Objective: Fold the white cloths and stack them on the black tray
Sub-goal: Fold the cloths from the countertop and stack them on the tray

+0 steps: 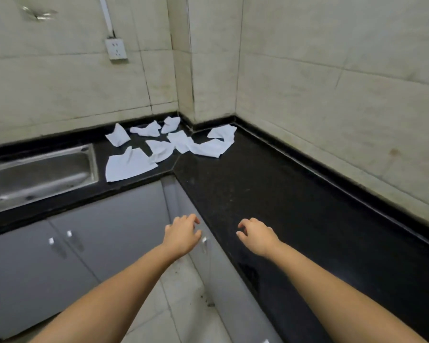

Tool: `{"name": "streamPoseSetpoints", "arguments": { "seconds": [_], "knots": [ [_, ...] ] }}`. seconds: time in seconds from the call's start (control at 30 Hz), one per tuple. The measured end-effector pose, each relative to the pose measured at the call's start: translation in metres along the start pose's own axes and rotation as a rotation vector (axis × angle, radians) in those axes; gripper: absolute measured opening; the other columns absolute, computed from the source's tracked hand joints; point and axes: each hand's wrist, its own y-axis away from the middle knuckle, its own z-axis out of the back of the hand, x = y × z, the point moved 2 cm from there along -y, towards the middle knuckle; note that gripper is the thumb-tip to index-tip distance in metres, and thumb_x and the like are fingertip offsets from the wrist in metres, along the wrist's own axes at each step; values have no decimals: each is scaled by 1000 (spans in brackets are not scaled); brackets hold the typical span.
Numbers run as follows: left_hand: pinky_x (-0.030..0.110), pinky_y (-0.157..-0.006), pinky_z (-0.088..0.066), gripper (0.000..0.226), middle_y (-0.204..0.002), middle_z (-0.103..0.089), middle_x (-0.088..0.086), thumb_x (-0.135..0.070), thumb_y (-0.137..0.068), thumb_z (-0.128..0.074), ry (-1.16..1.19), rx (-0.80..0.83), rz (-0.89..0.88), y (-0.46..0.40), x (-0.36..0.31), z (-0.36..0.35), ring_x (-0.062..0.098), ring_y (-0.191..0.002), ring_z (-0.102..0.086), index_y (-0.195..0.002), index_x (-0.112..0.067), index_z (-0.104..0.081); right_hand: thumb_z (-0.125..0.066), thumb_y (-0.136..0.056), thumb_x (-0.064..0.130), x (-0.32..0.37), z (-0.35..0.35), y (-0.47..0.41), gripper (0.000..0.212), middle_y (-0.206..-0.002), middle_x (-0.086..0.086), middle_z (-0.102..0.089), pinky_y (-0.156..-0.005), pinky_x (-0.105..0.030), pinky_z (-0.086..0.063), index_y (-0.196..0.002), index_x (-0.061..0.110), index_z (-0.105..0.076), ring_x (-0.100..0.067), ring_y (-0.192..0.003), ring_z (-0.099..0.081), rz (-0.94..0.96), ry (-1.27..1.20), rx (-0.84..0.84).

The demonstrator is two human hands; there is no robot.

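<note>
Several crumpled white cloths (164, 142) lie scattered in the far corner of the black L-shaped countertop (270, 194). The largest cloth (126, 165) lies flat beside the sink. My left hand (182, 235) hovers in front of the grey cabinet, fingers loosely curled, holding nothing. Over the counter's near part, my right hand (256, 235) is also loosely curled and empty. Both hands are well short of the cloths. No black tray is in view.
A steel sink (37, 174) is set into the counter at the left. Grey cabinet doors (89, 243) with small handles run below the counter. Tiled walls close the corner, with a wall socket (116, 48) above the cloths. A raised black ledge borders the counter.
</note>
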Motion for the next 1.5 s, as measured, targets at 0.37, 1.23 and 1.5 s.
{"name": "streamPoseSetpoints", "arguments": {
  "seconds": [0.37,1.23,1.5],
  "knots": [
    [38,-95,-39,26,-118,-59,0,-29,-92,-48,91,-20,205,-169,154,44,21,-114,-50,-116,-21,-55,-44,-96,30,118,0,-227,28,-121,-6,-54,-95,-39,-43,-119,19,-57,-26,-111,-55,206,59,112],
    [26,-64,-33,8,-80,-55,0,-3,-85,-52,198,-231,76,-302,384,108,17,-71,-46,-87,-11,-51,-53,-88,14,285,-42,-467,7,-83,-3,-60,-75,-29,-39,-90,12,-60,-21,-81,-55,496,-30,-78],
    [17,-65,-42,6,-80,-66,-4,-17,-90,-59,516,-151,330,-253,391,104,11,-75,-60,-86,-21,-62,-54,-95,23,261,-31,-435,12,-84,11,-59,-68,-22,-44,-106,21,-58,-2,-72,-54,599,-194,224]
  ]
}}
